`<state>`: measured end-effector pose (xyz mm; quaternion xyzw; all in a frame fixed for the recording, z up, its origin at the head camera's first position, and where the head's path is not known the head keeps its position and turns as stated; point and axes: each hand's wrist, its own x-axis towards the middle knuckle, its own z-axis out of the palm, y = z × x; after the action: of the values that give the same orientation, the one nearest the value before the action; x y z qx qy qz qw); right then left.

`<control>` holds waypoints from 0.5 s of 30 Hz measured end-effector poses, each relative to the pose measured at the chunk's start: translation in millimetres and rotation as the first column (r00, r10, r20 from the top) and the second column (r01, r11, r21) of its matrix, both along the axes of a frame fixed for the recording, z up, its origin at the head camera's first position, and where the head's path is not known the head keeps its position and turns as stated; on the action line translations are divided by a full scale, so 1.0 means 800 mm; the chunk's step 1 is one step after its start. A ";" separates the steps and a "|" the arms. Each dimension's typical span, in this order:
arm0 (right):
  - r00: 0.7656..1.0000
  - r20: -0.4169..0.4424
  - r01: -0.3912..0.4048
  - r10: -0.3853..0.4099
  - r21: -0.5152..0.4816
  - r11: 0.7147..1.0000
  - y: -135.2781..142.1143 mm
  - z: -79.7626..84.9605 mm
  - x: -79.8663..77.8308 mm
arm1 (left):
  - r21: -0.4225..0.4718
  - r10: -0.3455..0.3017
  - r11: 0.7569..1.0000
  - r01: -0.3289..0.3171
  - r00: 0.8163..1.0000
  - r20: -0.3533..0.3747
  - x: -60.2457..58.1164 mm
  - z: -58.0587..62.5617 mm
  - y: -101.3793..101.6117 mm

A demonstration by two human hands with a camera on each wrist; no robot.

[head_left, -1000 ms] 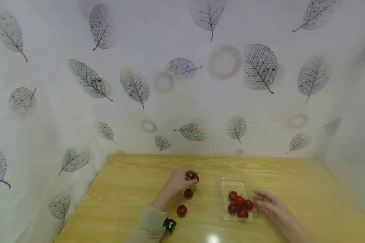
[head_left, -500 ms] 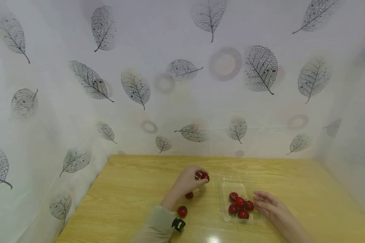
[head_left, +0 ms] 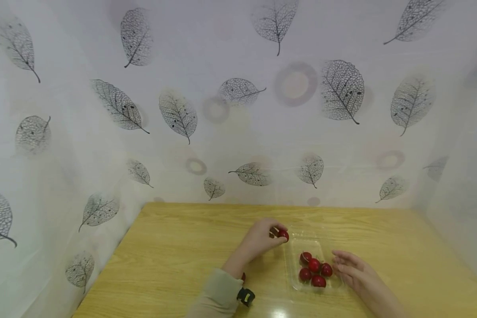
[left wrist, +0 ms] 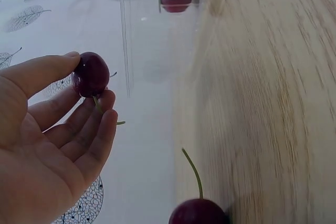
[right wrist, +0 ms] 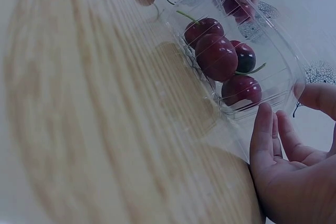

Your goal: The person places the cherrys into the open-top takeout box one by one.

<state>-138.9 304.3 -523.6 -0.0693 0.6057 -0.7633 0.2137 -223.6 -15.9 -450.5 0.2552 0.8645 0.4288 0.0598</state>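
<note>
Left hand [head_left: 260, 240] pinches a cherry [head_left: 284, 236] near the left edge of a clear container [head_left: 307, 242]; the loosely extended right hand [head_left: 355, 271] flanks its right.

L hand [head_left: 262, 237] pinches a red cherry [head_left: 284, 236] b/w thumb & fingers, by the far L part of a clear plastic container [head_left: 302, 239] on a wood-grain tbl [head_left: 175, 247]; 5 more cherries [head_left: 314, 265] sit bunched in its near half, & another cherry [head_left: 244, 277], mostly hidden, peeks out by the L wrist, w/ beige sleeve [head_left: 221, 289] & blk wristband [head_left: 245, 297] just below. R hand [head_left: 356, 273] is at the container's R side, contact w/ it unclear. Bkgd: whitish covering [head_left: 230, 39] w/ dk leaf prints [head_left: 343, 90] & faint rings [head_left: 276, 84], behind tbl & along both sides; glare spot [head_left: 279, 313] at bottom edge.
</note>
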 end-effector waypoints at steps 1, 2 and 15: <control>1.000 -0.002 -0.001 0.001 -0.003 1.000 0.000 0.000 0.000 | 0.001 -0.004 1.000 0.004 1.000 -0.002 0.001 0.001 0.002; 1.000 0.000 -0.001 0.001 -0.005 1.000 0.000 0.000 0.000 | 0.005 -0.010 1.000 0.010 1.000 -0.001 0.001 0.001 0.005; 1.000 0.015 0.022 -0.022 0.015 1.000 0.000 -0.001 0.000 | -0.017 -0.072 0.997 0.071 0.997 -0.028 0.009 0.006 0.031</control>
<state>-139.2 304.2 -524.2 -0.0553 0.6103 -0.7618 0.2102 -216.3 9.0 -445.9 0.2916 0.8591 0.4156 0.0648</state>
